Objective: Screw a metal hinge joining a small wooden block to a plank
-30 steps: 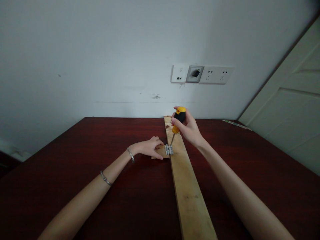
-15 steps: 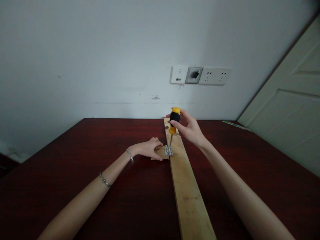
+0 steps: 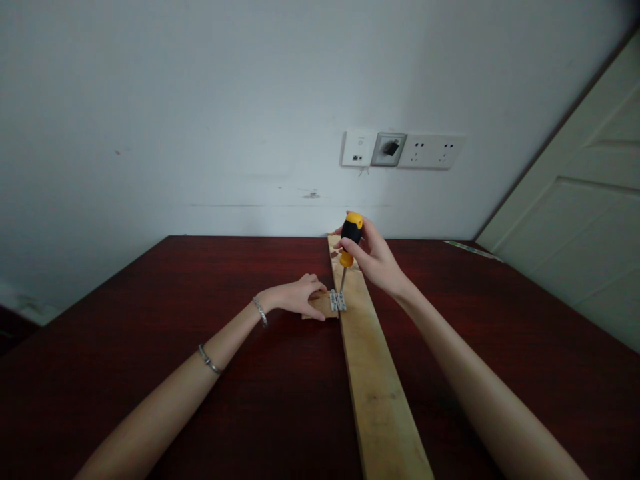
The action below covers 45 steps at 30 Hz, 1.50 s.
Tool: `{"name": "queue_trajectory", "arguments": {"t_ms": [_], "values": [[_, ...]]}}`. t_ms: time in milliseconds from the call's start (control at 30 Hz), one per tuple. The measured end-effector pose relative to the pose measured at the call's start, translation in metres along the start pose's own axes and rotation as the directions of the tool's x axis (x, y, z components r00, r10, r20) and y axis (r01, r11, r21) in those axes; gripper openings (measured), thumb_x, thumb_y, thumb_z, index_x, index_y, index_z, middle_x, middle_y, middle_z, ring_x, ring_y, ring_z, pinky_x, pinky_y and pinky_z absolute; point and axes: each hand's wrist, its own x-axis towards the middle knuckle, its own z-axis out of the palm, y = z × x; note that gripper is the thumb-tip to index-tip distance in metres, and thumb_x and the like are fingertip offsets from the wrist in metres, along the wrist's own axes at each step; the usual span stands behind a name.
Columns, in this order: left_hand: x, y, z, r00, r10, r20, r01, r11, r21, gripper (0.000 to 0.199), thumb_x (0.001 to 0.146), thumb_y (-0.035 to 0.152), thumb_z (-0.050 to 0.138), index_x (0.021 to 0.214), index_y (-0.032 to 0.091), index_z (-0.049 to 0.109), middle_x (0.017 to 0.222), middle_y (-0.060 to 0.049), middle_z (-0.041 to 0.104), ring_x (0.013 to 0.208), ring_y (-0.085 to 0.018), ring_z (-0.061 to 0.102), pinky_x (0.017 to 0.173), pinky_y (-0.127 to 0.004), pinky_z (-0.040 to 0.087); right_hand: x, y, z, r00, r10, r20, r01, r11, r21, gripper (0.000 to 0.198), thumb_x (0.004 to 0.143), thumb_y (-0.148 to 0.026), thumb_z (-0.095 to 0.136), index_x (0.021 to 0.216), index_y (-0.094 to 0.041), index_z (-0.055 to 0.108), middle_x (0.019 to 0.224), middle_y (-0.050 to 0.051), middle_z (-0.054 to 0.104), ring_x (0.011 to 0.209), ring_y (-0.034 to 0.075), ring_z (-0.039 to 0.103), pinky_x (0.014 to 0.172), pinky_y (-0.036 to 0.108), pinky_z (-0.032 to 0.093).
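A yellow and black screwdriver (image 3: 352,231) stands slightly tilted, its handle gripped in the fingers of my right hand (image 3: 377,261). Its tip meets the right leaf of a metal hinge (image 3: 339,301). That leaf lies on a long wooden plank (image 3: 373,373), while the other leaf lies on a small piece of wood (image 3: 323,305) butted against the plank's left edge. My left hand (image 3: 300,298) grips this small piece, thumb on the near side and fingers on the far side. Any screw under the tip is too small to make out.
The dark red tabletop (image 3: 240,427) carries the plank, which runs from the near edge back to the wall (image 3: 225,120). Wall sockets (image 3: 430,151) sit above the table. A thin printed strip (image 3: 473,251) lies at the back right, near a white panelled door (image 3: 590,220).
My right hand and the screwdriver handle have shifted slightly, with the fingers turned a little around the handle. My left hand, the hinge and the plank stay in place.
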Motion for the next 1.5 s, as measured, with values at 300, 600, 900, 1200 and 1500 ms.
{"name": "queue_trajectory", "arguments": {"t_ms": [300, 600, 900, 1200, 1500], "values": [[-0.001, 0.002, -0.001, 1.0, 0.008, -0.014, -0.008, 1.0, -0.019, 0.069, 0.067, 0.058, 0.066, 0.12, 0.016, 0.053, 0.103, -0.006, 0.045, 0.097, -0.022, 0.044, 0.087, -0.032, 0.04, 0.0, 0.002, -0.006, 0.991, 0.121, 0.051, -0.127, 0.982, 0.139, 0.044, 0.083, -0.032, 0.05, 0.126, -0.024, 0.045, 0.096, 0.002, 0.057, 0.083, 0.016, 0.06, 0.084, 0.038, 0.048], [-0.001, 0.002, -0.001, 1.0, 0.016, -0.017, -0.016, 1.0, -0.025, 0.068, 0.068, 0.055, 0.068, 0.12, 0.014, 0.054, 0.104, -0.006, 0.045, 0.099, -0.022, 0.044, 0.089, -0.031, 0.039, 0.004, -0.002, -0.005, 0.993, 0.042, -0.109, -0.031, 0.994, 0.1, 0.036, 0.071, -0.032, 0.074, 0.097, -0.025, 0.05, 0.106, 0.003, 0.061, 0.089, 0.017, 0.062, 0.082, 0.037, 0.053], [0.0, 0.0, 0.0, 1.0, 0.017, -0.012, -0.018, 1.0, -0.02, 0.067, 0.068, 0.056, 0.067, 0.119, 0.017, 0.053, 0.106, -0.006, 0.046, 0.101, -0.022, 0.044, 0.09, -0.031, 0.039, 0.003, 0.003, -0.002, 0.992, 0.103, -0.07, -0.087, 0.975, 0.203, 0.033, 0.079, -0.032, 0.064, 0.109, -0.028, 0.05, 0.084, -0.003, 0.055, 0.068, 0.01, 0.055, 0.065, 0.027, 0.05], [0.0, 0.0, 0.001, 0.999, 0.024, -0.023, -0.024, 1.0, -0.018, 0.069, 0.067, 0.056, 0.068, 0.12, 0.015, 0.053, 0.105, -0.007, 0.046, 0.101, -0.023, 0.045, 0.09, -0.031, 0.039, 0.005, 0.006, -0.004, 0.989, 0.136, -0.063, -0.123, 0.977, 0.172, 0.03, 0.077, -0.042, 0.067, 0.099, -0.024, 0.058, 0.087, 0.0, 0.057, 0.079, 0.013, 0.061, 0.074, 0.03, 0.054], [0.0, 0.001, -0.001, 1.0, 0.017, -0.008, -0.017, 1.0, -0.016, 0.069, 0.067, 0.058, 0.066, 0.121, 0.018, 0.053, 0.107, -0.006, 0.046, 0.102, -0.023, 0.044, 0.09, -0.033, 0.039, 0.002, -0.002, 0.002, 0.99, 0.062, -0.13, -0.041, 0.987, 0.158, 0.038, 0.071, -0.034, 0.075, 0.095, -0.024, 0.047, 0.084, -0.002, 0.06, 0.068, 0.01, 0.06, 0.064, 0.027, 0.051]]}}
